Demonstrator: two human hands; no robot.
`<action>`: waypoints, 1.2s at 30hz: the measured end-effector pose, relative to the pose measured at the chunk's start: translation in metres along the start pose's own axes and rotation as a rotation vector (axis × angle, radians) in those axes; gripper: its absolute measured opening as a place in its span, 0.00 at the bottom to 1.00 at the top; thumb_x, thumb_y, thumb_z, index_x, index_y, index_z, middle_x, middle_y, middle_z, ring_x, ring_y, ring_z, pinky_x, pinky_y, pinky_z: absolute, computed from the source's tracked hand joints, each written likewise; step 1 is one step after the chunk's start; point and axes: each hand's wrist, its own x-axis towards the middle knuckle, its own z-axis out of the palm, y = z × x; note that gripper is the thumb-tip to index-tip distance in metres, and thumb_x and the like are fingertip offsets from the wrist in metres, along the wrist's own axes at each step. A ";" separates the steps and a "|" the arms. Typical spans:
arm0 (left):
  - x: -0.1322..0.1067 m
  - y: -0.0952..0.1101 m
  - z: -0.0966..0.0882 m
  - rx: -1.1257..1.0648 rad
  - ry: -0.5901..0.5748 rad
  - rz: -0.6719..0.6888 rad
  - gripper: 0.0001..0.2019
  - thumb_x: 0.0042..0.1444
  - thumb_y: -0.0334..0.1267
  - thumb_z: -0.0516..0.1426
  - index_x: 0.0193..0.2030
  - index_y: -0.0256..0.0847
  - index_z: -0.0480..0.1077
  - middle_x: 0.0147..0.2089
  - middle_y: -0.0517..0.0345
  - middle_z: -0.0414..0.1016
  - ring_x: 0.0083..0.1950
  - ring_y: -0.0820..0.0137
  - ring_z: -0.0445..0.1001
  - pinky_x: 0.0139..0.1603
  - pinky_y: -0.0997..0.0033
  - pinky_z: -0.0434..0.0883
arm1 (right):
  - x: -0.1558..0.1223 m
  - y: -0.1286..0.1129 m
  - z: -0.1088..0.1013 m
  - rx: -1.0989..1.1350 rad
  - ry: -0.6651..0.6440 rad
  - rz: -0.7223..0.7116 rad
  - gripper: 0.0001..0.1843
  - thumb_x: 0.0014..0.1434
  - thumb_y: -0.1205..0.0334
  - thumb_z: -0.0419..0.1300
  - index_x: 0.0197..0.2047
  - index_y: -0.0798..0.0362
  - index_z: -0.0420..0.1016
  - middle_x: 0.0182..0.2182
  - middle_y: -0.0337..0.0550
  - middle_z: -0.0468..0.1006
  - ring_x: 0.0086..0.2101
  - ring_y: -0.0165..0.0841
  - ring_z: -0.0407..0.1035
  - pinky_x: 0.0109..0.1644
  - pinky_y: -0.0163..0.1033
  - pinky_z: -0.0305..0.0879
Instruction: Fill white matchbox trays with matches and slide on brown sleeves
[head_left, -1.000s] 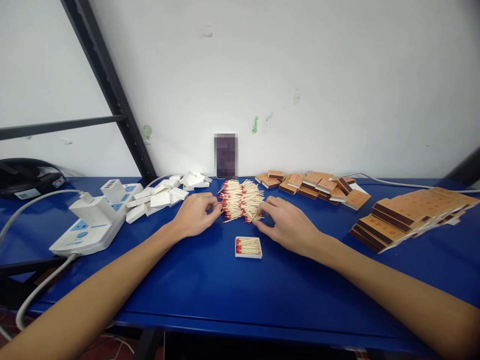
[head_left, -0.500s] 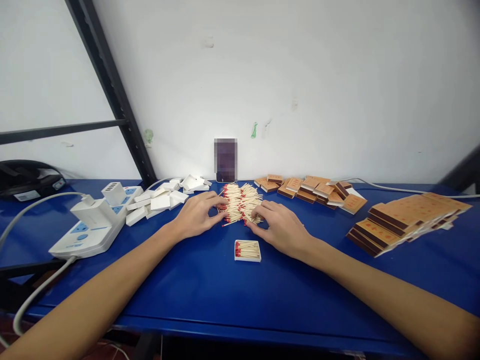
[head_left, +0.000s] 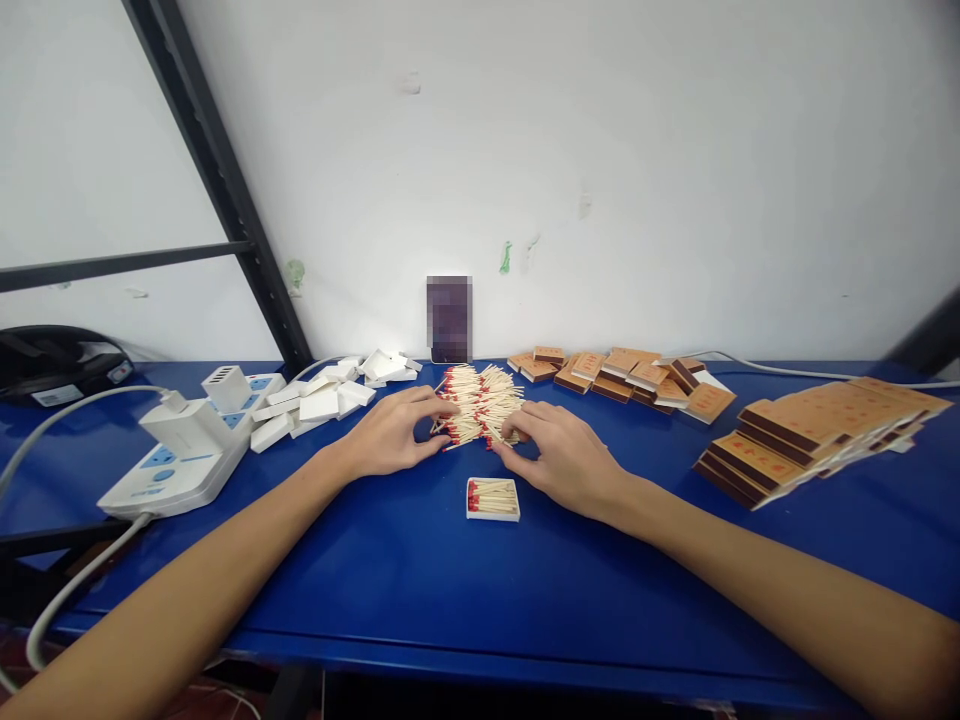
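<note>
A heap of red-tipped matches [head_left: 480,400] lies on the blue table between my two hands. My left hand [head_left: 394,430] rests at the heap's left edge, thumb and fingers apart, with a few loose matches in the gap. On the right side, my right hand [head_left: 559,450] touches the heap with curled fingers, its thumb spread away from them; nothing shows held, though the inner fingertips are partly hidden. In front of the heap, nearer me, sits a white matchbox tray [head_left: 493,499] filled with matches, their red heads to the left.
White empty trays [head_left: 322,400] are piled at left, beside a power strip [head_left: 195,460] with plugs and cables. Orange matchbox sleeves [head_left: 634,375] lie scattered at back right, with stacked sleeves [head_left: 817,430] nearer. A phone-like device [head_left: 451,320] leans on the wall.
My left thumb and fingers have spread wider at the heap's edge, the hand shifting slightly left. My right hand stays almost still. The view has shifted slightly.
</note>
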 end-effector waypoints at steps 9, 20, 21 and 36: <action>-0.003 -0.013 0.003 0.032 -0.055 -0.324 0.28 0.55 0.56 0.58 0.55 0.37 0.65 0.51 0.48 0.70 0.49 0.58 0.69 0.50 0.58 0.68 | -0.002 -0.001 -0.001 0.029 0.010 -0.021 0.08 0.64 0.60 0.56 0.34 0.52 0.69 0.30 0.41 0.73 0.33 0.34 0.66 0.38 0.39 0.56; 0.001 -0.017 0.010 0.001 -0.067 -0.282 0.21 0.59 0.53 0.56 0.49 0.39 0.72 0.44 0.52 0.70 0.41 0.64 0.71 0.43 0.65 0.67 | -0.002 0.000 0.001 0.074 -0.006 -0.016 0.07 0.64 0.60 0.56 0.34 0.52 0.70 0.30 0.41 0.74 0.33 0.34 0.66 0.39 0.39 0.57; 0.001 -0.018 0.010 -0.003 -0.066 -0.275 0.21 0.59 0.54 0.56 0.48 0.39 0.72 0.43 0.52 0.70 0.40 0.65 0.70 0.42 0.66 0.67 | -0.002 0.000 0.001 0.076 -0.009 -0.016 0.07 0.64 0.60 0.56 0.34 0.52 0.70 0.31 0.41 0.74 0.33 0.34 0.66 0.39 0.39 0.57; 0.003 -0.020 0.004 0.011 -0.133 -0.196 0.12 0.60 0.44 0.53 0.33 0.38 0.69 0.30 0.57 0.69 0.30 0.70 0.66 0.32 0.71 0.60 | -0.002 0.001 -0.002 0.113 -0.036 0.002 0.06 0.64 0.61 0.55 0.35 0.52 0.70 0.32 0.41 0.75 0.34 0.34 0.66 0.39 0.40 0.57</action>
